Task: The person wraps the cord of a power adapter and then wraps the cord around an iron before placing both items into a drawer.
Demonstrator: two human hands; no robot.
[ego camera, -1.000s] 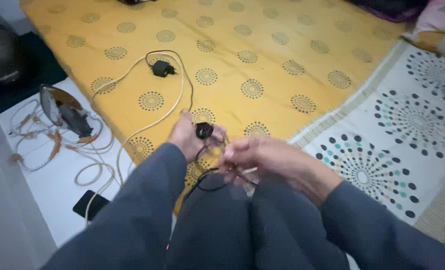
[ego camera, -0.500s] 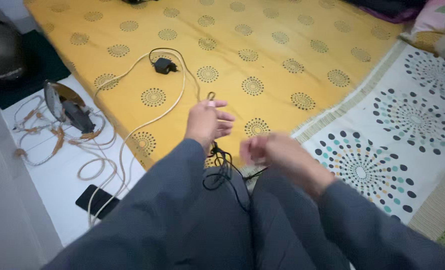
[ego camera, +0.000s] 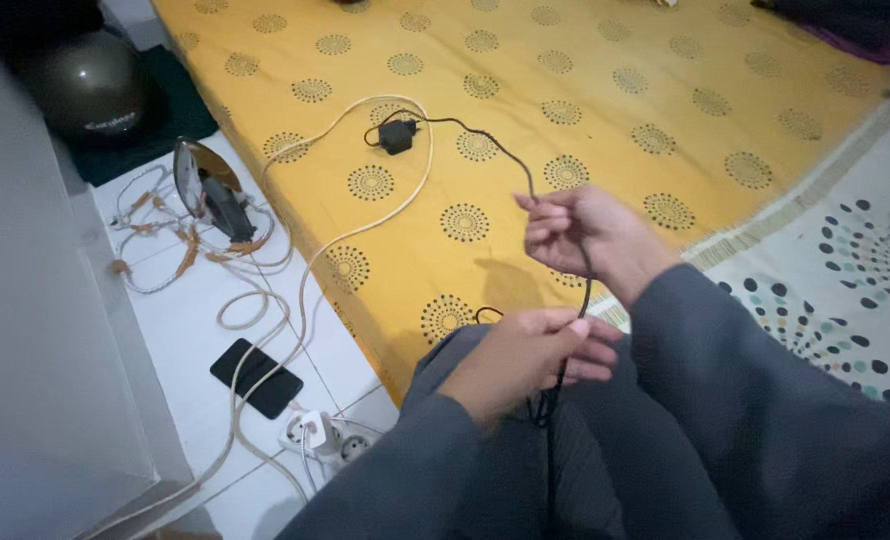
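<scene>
We pinch a thin black charger cable (ego camera: 485,135) in both hands. Our right hand (ego camera: 590,232) grips it with fingers pressed together, raised above the yellow patterned mattress (ego camera: 665,60); our left hand (ego camera: 525,355) closes around it lower down, over our lap. The cable runs across the mattress to its black adapter (ego camera: 397,135), beside a white cord (ego camera: 365,225).

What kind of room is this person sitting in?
Probably a bedroom at home: a floor mattress under a yellow patterned sheet, a clothes iron on the white tiled floor, and a power strip beside a phone.
</scene>
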